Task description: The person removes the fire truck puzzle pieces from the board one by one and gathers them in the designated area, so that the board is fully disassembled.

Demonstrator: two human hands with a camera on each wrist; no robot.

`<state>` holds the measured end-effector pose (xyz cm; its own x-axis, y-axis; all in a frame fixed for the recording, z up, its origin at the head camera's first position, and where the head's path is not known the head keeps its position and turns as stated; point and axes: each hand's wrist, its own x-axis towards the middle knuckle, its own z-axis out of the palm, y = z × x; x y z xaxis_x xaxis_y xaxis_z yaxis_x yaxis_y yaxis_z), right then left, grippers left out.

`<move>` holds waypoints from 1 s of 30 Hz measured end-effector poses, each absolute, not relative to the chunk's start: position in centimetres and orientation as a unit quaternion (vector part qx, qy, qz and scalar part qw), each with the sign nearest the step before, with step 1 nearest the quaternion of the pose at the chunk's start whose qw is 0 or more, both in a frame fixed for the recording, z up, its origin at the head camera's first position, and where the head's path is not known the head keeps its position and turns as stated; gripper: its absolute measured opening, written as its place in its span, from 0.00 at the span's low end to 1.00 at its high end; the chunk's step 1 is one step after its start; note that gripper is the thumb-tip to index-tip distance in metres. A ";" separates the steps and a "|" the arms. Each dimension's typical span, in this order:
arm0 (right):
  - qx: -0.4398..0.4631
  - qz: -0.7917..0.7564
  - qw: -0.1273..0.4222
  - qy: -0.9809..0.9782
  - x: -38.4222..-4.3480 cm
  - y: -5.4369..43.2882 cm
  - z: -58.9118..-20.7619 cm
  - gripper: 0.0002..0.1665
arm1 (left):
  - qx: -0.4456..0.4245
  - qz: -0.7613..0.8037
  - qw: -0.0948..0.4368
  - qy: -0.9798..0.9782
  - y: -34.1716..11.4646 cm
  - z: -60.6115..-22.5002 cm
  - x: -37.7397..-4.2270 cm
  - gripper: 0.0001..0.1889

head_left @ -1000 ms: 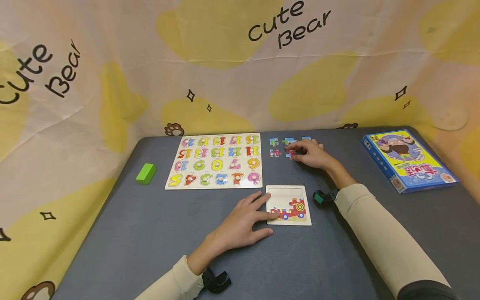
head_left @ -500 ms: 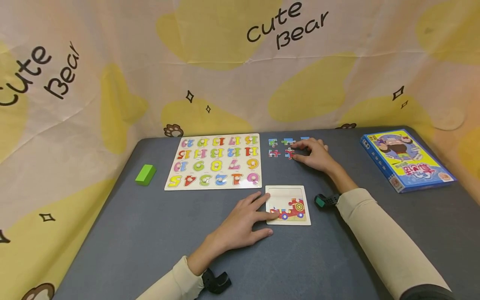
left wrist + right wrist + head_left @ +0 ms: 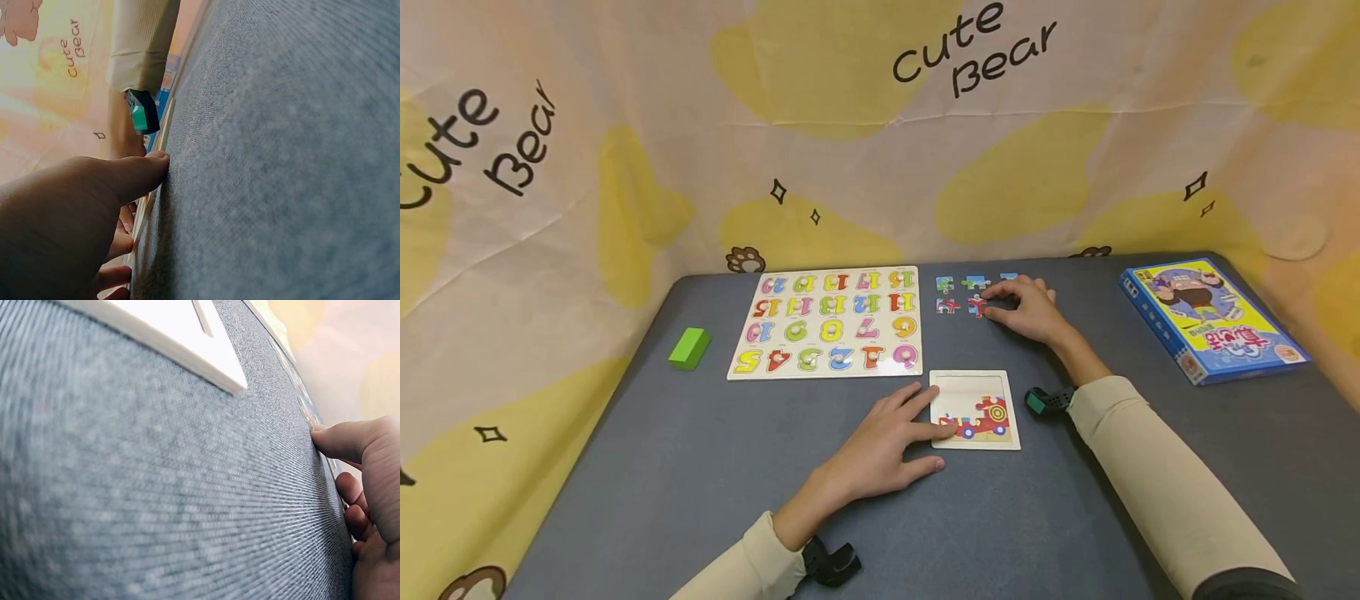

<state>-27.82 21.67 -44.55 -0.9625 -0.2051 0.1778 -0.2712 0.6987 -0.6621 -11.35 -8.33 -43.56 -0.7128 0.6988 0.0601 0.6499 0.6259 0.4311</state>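
Note:
My left hand [image 3: 883, 446] lies with spread fingers, their tips on the left side of a small white puzzle frame [image 3: 972, 385]. In the frame's lower part lies a partly assembled red vehicle picture [image 3: 988, 421]. My right hand [image 3: 1028, 310] is by several loose jigsaw pieces, thumb and forefinger at the right edge of a red puzzle piece [image 3: 976, 307]. Another red piece [image 3: 948, 307] lies to its left, with green-and-blue pieces [image 3: 975, 282] behind. The right wrist view shows the thumb [image 3: 340, 439] low at the pieces; the fingers behind are partly hidden.
A white number board [image 3: 827, 373] lies left of the loose pieces. A green block [image 3: 690, 348] stands at the table's left side. At the right is a blue-and-yellow box [image 3: 1217, 321]. A patterned cloth [image 3: 850, 167] hangs behind the grey table [image 3: 737, 467].
My right forefinger has drawn back to the right from over the red piece, the thumb staying by it. The left hand and the puzzle frame have kept their places.

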 end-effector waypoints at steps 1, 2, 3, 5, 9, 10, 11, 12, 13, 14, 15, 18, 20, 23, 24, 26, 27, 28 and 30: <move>0.129 0.367 0.045 -0.920 -27.8 21.6 -44.5 0.16 | 0.375 0.217 0.057 0.900 -8.3 -43.6 -11.4 0.24; 0.127 0.366 0.045 -0.921 -27.8 21.6 -44.5 0.16 | 0.375 0.217 0.057 0.899 -8.4 -43.6 -11.4 0.24; 0.127 0.366 0.044 -0.921 -27.8 21.6 -44.5 0.16 | 0.375 0.218 0.058 0.899 -8.4 -43.6 -11.4 0.24; 0.126 0.364 0.044 -0.922 -27.8 21.6 -44.5 0.16 | 0.375 0.220 0.059 0.899 -8.4 -43.5 -11.4 0.24; 0.128 0.363 0.048 -0.922 -27.8 21.5 -44.4 0.16 | 0.374 0.222 0.061 0.898 -8.4 -43.4 -11.4 0.24; 0.128 0.363 0.048 -0.922 -27.8 21.5 -44.3 0.16 | 0.374 0.222 0.061 0.899 -8.4 -43.4 -11.4 0.24; 0.127 0.363 0.047 -0.922 -27.8 21.5 -44.3 0.16 | 0.374 0.222 0.061 0.898 -8.4 -43.4 -11.4 0.24; 0.127 0.363 0.046 -0.922 -27.7 21.5 -44.3 0.17 | 0.374 0.222 0.062 0.898 -8.3 -43.4 -11.4 0.24; 0.127 0.364 0.045 -0.922 -27.7 21.5 -44.3 0.17 | 0.374 0.221 0.061 0.898 -8.3 -43.4 -11.3 0.24; 0.127 0.364 0.044 -0.922 -27.6 21.5 -44.3 0.17 | 0.374 0.221 0.061 0.899 -8.3 -43.4 -11.3 0.24; 0.127 0.366 0.044 -0.921 -27.6 21.5 -44.3 0.18 | 0.374 0.223 0.061 0.898 -8.4 -43.5 -11.3 0.24; 0.133 0.380 0.047 -0.914 -27.4 21.7 -44.3 0.19 | 0.375 0.226 0.059 0.897 -8.3 -43.5 -11.3 0.23; 0.142 0.390 0.054 -0.908 -27.2 21.9 -44.3 0.20 | 0.376 0.227 0.058 0.896 -8.3 -43.4 -11.4 0.23; 0.154 0.406 0.059 -0.899 -26.8 22.3 -44.4 0.20 | 0.378 0.228 0.058 0.896 -8.3 -43.4 -11.4 0.23; 0.157 0.407 0.058 -0.898 -26.5 22.4 -44.5 0.20 | 0.378 0.227 0.059 0.896 -8.3 -43.4 -11.4 0.23; 0.164 0.411 0.050 -0.895 -26.1 22.7 -44.6 0.20 | 0.376 0.226 0.061 0.896 -8.3 -43.4 -11.4 0.23; 0.166 0.415 0.045 -0.893 -25.8 22.8 -44.6 0.20 | 0.375 0.227 0.062 0.897 -8.3 -43.4 -11.4 0.24; 0.172 0.415 0.040 -0.892 -25.5 22.9 -44.6 0.20 | 0.375 0.227 0.063 0.897 -8.3 -43.4 -11.4 0.24; 0.181 0.415 0.030 -0.891 -24.8 23.1 -44.7 0.20 | 0.373 0.226 0.064 0.898 -8.3 -43.5 -11.4 0.24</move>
<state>-24.81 23.12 -44.69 -0.9327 -0.2979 0.2034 -0.3475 0.5909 -0.7281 -11.39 -8.30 -43.47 -0.7132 0.6989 0.0535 0.6412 0.6196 0.4527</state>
